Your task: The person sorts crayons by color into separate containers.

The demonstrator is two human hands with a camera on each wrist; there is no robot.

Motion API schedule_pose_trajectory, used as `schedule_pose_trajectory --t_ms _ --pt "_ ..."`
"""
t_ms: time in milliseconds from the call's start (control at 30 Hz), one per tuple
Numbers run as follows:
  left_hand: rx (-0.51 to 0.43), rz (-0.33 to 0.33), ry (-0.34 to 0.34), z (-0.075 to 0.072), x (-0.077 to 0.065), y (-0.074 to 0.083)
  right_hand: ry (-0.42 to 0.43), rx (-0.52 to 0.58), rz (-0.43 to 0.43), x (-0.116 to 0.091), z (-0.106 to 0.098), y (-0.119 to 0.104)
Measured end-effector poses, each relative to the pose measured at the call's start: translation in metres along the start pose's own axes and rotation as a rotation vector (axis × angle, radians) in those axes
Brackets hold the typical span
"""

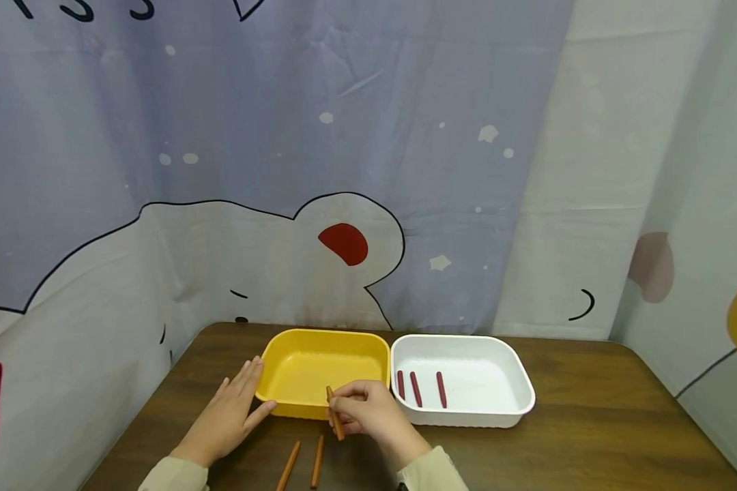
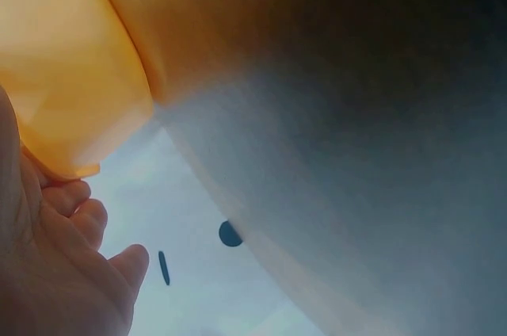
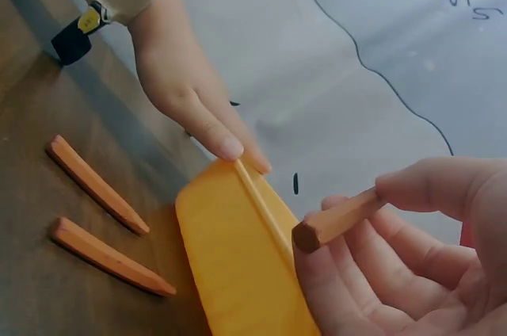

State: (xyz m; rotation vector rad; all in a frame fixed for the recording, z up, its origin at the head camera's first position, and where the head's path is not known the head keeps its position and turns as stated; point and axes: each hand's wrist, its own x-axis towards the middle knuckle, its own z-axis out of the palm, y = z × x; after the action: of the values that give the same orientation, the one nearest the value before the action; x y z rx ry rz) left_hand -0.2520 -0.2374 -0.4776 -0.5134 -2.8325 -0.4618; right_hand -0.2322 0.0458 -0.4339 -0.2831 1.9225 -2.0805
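My right hand (image 1: 371, 412) pinches an orange-brown crayon (image 3: 341, 221) between thumb and fingers, above the front rim of a yellow tray (image 1: 307, 361). Six-sided with a flat near end, the crayon stands tilted in the head view. Along the tray's left rim lies my left hand (image 1: 226, 414), its fingers extended and the thumb at the front left corner. Two similar crayons, the left one (image 1: 288, 465) and the right one (image 1: 317, 462), lie on the table in front of the tray. The yellow tray shows nothing inside it.
Close to the yellow tray's right side stands a white tray (image 1: 485, 382), with three dark red crayons (image 1: 415, 389) in its left half. Both trays sit on a brown wooden table (image 1: 589, 402). A printed curtain (image 1: 270, 136) hangs behind the table and along both sides.
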Motion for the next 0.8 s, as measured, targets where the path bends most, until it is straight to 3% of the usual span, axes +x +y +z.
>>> schedule_pose_trajectory --t_ms 300,500,800 --pt "0.002 -0.003 0.007 0.0 0.0 -0.001 0.078 0.085 -0.013 0.031 0.005 -0.001" --pt "-0.001 0.001 0.004 -0.001 0.001 0.001 0.157 0.039 -0.009 0.046 0.008 -0.005" --pt "-0.008 -0.008 0.003 -0.001 0.001 0.002 0.201 -0.023 0.066 0.065 0.017 -0.007"
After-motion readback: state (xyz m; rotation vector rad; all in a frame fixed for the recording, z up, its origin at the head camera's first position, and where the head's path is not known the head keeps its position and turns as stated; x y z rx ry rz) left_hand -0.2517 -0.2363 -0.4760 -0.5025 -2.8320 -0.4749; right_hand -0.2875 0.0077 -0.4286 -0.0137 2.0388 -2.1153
